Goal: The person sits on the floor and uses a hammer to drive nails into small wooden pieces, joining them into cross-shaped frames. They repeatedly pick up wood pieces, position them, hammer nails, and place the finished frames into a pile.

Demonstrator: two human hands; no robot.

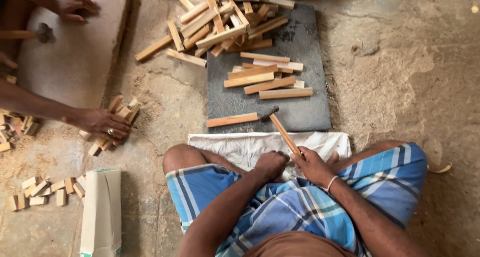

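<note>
- Fingers of the right hand [314, 165] were wrapped around the lower end of a small hammer with a pale wooden handle and dark metal head [280, 125]; the left hand [270, 165] sat balled into a fist just beside it, and I could not tell whether it held anything.
- Ahead of the seated person lay a dark grey rectangular slab [300, 104], with a white cloth [240, 144] spread at its near edge, in front of the blue checked wrap [280, 207].
- On the slab's far end sat a loose heap of pale cut wooden sticks [225, 22], with a smaller stack [265, 77] nearer.
- One single pale wooden stick [232, 119] lay flat, alone, its end touching the hammer head.
- Striking well here, I judged, called for a short wrist tap, the stick flat.
- Both forearms came in over the knees, wrists close together, hammer angled forward and left.
- Off to the left, another person's hand [100, 122] rested on a pile of small wooden blocks [117, 117].
</note>
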